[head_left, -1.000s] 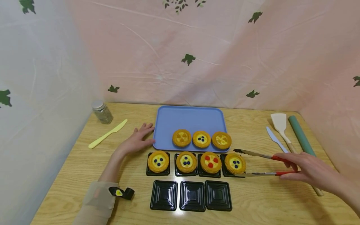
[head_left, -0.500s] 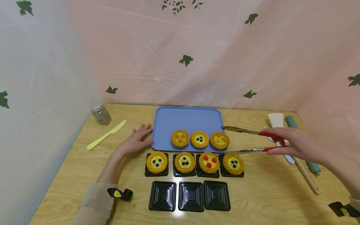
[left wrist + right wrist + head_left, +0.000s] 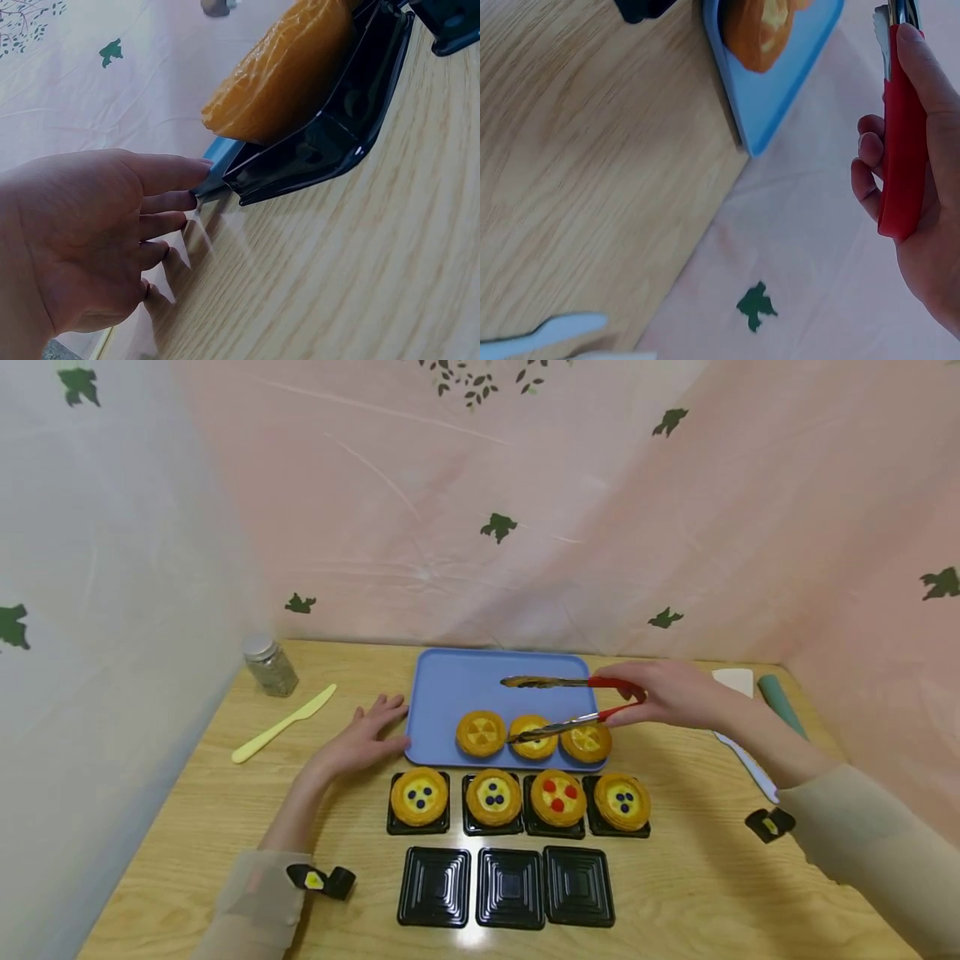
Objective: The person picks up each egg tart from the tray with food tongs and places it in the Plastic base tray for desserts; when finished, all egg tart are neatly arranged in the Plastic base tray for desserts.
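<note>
My right hand (image 3: 660, 695) grips red-handled metal tongs (image 3: 555, 727) above the right part of the blue tray (image 3: 457, 681). The tongs' arms are spread, with nothing between them; the nearer one passes over a blueberry tart (image 3: 527, 727). On either side of that tart sit an orange-topped tart (image 3: 482, 733) and another fruit tart (image 3: 587, 742). With straight fingers, my left hand (image 3: 365, 737) touches the tray's left edge; the left wrist view shows this hand (image 3: 90, 232) at the tray's rim. In the right wrist view the red handle (image 3: 905, 142) lies in my palm.
In front of the tray, several tarts, one with red berries (image 3: 558, 798), stand in black square holders. Three bare black holders (image 3: 510, 887) lie nearer. A glass jar (image 3: 270, 667) and yellow knife (image 3: 285, 723) are at left; a light-blue knife (image 3: 750, 768), spatula (image 3: 735, 681) and green rolling pin (image 3: 782, 703) at right.
My right hand has moved left and away from me, carrying the spread tongs from beside the right-hand blueberry tart to over the tray. My left hand has stayed at the tray's edge.
</note>
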{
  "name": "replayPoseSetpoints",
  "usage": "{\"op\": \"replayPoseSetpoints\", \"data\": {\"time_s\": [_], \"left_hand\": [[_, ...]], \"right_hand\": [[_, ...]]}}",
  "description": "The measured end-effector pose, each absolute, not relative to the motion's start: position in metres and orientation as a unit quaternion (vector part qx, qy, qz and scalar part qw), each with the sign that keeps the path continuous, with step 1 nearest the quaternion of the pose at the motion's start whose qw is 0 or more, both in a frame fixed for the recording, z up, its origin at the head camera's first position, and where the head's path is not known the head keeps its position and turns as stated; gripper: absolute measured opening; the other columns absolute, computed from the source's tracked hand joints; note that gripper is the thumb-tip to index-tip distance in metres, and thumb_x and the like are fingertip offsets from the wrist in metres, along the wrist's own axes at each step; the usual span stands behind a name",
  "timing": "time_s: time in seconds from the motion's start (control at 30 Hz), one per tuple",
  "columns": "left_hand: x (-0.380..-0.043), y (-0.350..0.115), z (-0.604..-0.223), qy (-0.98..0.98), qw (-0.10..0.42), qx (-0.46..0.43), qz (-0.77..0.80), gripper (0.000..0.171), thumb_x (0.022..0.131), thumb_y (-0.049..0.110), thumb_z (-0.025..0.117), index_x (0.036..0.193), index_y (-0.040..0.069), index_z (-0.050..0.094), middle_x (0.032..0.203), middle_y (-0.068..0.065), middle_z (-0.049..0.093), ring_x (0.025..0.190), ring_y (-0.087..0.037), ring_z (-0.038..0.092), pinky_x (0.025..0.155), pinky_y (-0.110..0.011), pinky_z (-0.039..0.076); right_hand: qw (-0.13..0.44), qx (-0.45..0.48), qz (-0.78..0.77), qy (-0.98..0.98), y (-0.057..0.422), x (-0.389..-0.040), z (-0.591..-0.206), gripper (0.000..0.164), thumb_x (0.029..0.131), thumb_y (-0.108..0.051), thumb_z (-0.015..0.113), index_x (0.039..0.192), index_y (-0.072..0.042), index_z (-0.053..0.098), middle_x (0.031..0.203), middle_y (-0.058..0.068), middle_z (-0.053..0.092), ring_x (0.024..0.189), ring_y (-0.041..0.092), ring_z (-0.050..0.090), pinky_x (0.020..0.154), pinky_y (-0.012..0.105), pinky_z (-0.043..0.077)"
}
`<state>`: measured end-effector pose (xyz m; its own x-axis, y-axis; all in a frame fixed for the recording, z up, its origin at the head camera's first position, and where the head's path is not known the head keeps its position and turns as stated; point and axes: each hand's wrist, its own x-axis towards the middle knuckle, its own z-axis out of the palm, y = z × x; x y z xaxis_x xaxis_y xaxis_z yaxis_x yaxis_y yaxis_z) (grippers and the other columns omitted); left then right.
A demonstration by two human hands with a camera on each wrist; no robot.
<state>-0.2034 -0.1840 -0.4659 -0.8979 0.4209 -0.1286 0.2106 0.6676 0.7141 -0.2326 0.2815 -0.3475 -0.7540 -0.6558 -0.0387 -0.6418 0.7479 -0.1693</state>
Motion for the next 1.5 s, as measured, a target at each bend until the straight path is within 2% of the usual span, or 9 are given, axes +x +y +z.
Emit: {"op": "replayPoseSetpoints", "data": {"time_s": [0.23, 0.53, 1.0, 1.5], "left_hand": [[-0.201, -0.181, -0.465, 0.9, 0.14, 0.182, 0.371, 0.065, 0.104, 0.028, 0.058, 0.157, -0.003, 0.036, 0.171, -0.024, 0.018, 0.16, -0.047, -0.002, 0.127, -0.068, -0.009], [-0.202, -0.182, -0.465, 0.903, 0.137, 0.178, 0.367, 0.065, 0.104, 0.028, 0.058, 0.158, -0.002, 0.035, 0.171, -0.024, 0.018, 0.16, -0.047, -0.001, 0.127, -0.068, -0.009], [-0.203, -0.183, -0.467, 0.903, 0.141, 0.174, 0.366, 0.065, 0.104, 0.028, 0.058, 0.158, -0.001, 0.035, 0.171, -0.023, 0.018, 0.161, -0.045, -0.001, 0.128, -0.066, -0.008], [-0.202, -0.181, -0.466, 0.906, 0.136, 0.17, 0.362, 0.064, 0.104, 0.028, 0.058, 0.157, -0.002, 0.037, 0.171, -0.023, 0.019, 0.161, -0.045, 0.0, 0.128, -0.067, -0.008]], "right_hand": [[0.074, -0.388, -0.068, 0.916, 0.258, -0.245, -0.361, 0.057, 0.089, -0.05, 0.077, 0.135, -0.017, 0.066, 0.076, -0.011, 0.05, 0.065, 0.005, 0.042, 0.058, 0.022, 0.032], [0.087, -0.393, -0.055, 0.914, 0.25, -0.251, -0.372, 0.059, 0.087, -0.053, 0.078, 0.134, -0.019, 0.066, 0.083, -0.009, 0.06, 0.068, 0.007, 0.048, 0.061, 0.024, 0.04], [0.08, -0.403, -0.037, 0.911, 0.24, -0.253, -0.376, 0.058, 0.087, -0.053, 0.078, 0.132, -0.018, 0.067, 0.085, -0.005, 0.065, 0.066, 0.008, 0.048, 0.06, 0.024, 0.039], [0.065, -0.411, -0.033, 0.909, 0.236, -0.251, -0.376, 0.056, 0.085, -0.052, 0.079, 0.128, -0.016, 0.069, 0.079, -0.007, 0.061, 0.064, 0.008, 0.047, 0.058, 0.024, 0.037]]}}
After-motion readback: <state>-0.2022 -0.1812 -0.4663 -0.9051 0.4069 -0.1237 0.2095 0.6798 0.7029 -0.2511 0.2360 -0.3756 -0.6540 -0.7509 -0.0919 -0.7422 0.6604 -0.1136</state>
